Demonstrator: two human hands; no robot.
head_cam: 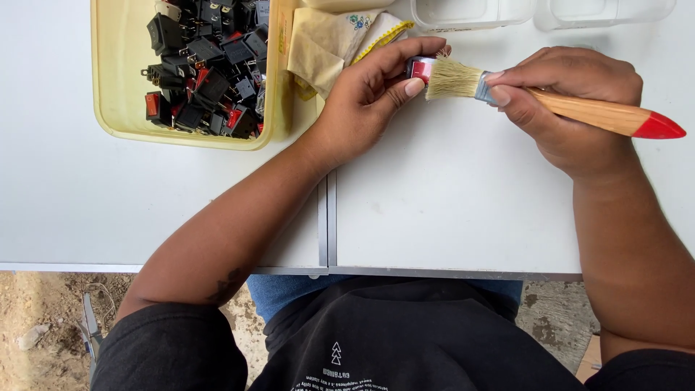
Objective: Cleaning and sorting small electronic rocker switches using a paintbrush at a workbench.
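Head view, left hand point(365, 94) fingers clamped on red switch point(420, 69), right hand point(572, 101) fingers gripping paintbrush point(550, 101)

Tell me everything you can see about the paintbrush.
The paintbrush has pale, splayed bristles, a silver metal ferrule and a light wooden handle ending in a red tip. It lies nearly level above the white table, held by the right hand. Its bristles press against a small red switch pinched in the left hand.

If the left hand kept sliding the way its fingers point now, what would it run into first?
The left hand, holding a small red switch, points up and to the right. First in that line is probably the clear plastic container at the table's far edge, though the height is hard to judge.
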